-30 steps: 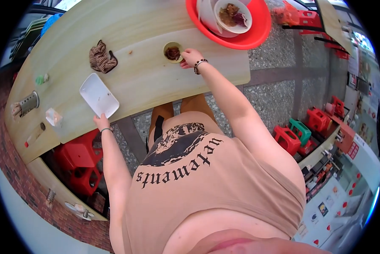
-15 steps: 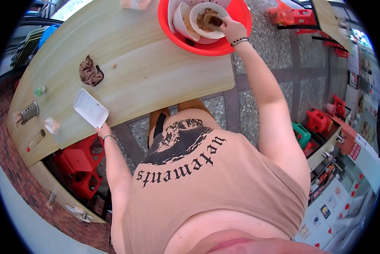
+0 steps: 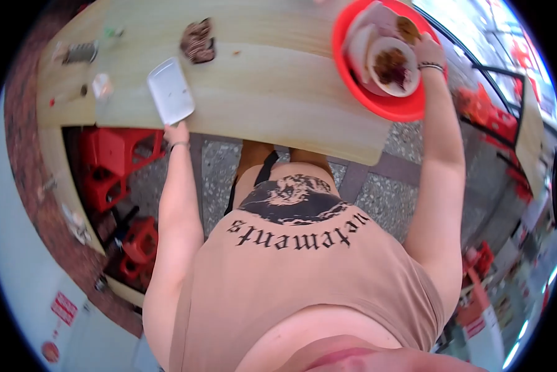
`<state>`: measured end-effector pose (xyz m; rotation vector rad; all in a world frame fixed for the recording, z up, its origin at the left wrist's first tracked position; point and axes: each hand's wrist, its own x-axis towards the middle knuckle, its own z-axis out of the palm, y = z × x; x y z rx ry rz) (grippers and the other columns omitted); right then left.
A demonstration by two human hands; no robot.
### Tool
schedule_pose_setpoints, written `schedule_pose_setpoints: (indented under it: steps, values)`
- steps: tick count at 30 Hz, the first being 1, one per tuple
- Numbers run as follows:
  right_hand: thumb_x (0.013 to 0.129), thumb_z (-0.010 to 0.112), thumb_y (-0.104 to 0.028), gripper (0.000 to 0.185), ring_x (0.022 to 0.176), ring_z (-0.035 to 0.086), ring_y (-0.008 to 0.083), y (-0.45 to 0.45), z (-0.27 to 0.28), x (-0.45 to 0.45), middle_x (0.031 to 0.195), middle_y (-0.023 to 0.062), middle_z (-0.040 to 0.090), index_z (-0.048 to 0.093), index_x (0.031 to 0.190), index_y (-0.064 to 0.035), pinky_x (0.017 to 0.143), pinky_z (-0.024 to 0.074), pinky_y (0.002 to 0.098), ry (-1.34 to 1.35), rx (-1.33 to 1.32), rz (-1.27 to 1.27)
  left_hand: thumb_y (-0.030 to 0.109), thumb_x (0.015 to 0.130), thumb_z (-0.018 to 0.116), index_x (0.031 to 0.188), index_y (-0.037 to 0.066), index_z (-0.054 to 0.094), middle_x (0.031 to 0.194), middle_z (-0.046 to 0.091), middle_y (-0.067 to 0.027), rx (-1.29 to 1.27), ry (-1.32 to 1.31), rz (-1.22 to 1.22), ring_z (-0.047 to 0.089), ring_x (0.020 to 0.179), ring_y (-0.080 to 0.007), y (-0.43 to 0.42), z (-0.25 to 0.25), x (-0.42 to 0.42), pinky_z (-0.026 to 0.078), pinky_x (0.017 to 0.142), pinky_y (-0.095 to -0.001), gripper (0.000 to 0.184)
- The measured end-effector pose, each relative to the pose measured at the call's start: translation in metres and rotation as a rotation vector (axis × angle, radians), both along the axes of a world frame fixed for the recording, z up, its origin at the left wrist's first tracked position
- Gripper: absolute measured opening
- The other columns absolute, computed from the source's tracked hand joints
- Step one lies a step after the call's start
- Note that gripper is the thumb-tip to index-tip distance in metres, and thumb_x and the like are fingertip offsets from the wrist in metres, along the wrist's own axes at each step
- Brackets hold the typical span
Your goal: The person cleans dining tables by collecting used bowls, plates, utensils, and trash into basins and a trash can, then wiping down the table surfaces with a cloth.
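My left hand grips the near end of a white rectangular tray at the table's front edge. Dark specks dot the tray. At the right, my right hand is closed on the rim of a small yellowish bowl, which is tilted inside the red basin. Beside it in the basin sits a white bowl with brown and dark purple food scraps. More pale bowls lean against the basin's left side.
A crumpled striped brown cloth lies on the wooden table. A metal utensil holder and a white tissue packet stand at the left. Red stools are under the table's left part.
My right hand has lifted the small bowl off the table and carried it into the red basin, now at its far right side. The view has turned. My left hand still holds the tray.
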<state>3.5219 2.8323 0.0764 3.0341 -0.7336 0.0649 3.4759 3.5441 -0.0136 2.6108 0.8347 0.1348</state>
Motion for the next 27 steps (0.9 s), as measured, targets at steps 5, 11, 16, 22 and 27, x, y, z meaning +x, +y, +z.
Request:
schedule_pose_setpoints:
  steps: [5,11,16,22,27]
  values:
    - [0.085,0.051,-0.037,0.045,0.106,0.051,0.0309,0.082,0.048,0.01,0.115,0.015,0.053,0.047,0.121,-0.0101,0.084,0.0453,0.0413,-0.405,0.111,0.209,0.021,0.068,0.061,0.108,-0.005,0.051,0.101,0.057,-0.0269,0.01,-0.059,0.051,0.055,0.097,-0.0402,0.021,-0.002,0.031,0.043,0.087,-0.0426,0.049]
    - [0.081,0.059,-0.02,0.039,0.108,0.049,0.0312,0.322,0.039,0.032,0.118,0.015,0.05,0.05,0.118,-0.0103,0.09,0.0421,0.038,-0.48,0.487,0.761,0.019,0.07,0.057,0.105,-0.004,0.052,0.1,0.059,-0.0249,-0.172,0.126,0.016,0.058,0.088,-0.0367,0.075,-0.029,0.063,0.044,0.084,-0.0394,0.042]
    - [0.081,0.057,-0.03,0.054,0.126,0.031,0.0336,0.468,-0.031,0.114,0.137,0.0165,0.033,0.038,0.129,-0.0141,0.104,0.0267,0.0431,-0.265,0.654,0.764,0.012,0.082,0.049,0.104,0.001,0.052,0.088,0.058,-0.0099,-0.796,0.245,0.011,0.059,0.076,-0.0181,0.061,0.004,0.036,0.049,0.058,-0.028,0.025]
    - [0.084,0.051,-0.04,0.057,0.133,0.017,0.0295,0.548,-0.084,0.164,0.142,0.0131,0.023,0.035,0.133,-0.0152,0.107,0.0162,0.043,-0.094,0.318,0.672,0.007,0.086,0.045,0.107,0.003,0.04,0.095,0.057,-0.0103,-1.055,0.179,0.05,0.057,0.079,-0.0144,0.107,0.035,-0.036,0.047,0.06,-0.024,0.022]
    - [0.089,0.041,-0.033,0.051,0.134,0.015,0.0289,0.519,-0.118,0.144,0.144,0.0125,0.02,0.032,0.134,-0.0112,0.108,0.0155,0.0419,-0.169,0.341,0.559,0.006,0.089,0.043,0.105,0.005,0.039,0.099,0.056,-0.0101,-1.13,0.226,0.043,0.057,0.083,-0.0143,0.132,0.057,-0.041,0.048,0.063,-0.0249,0.017]
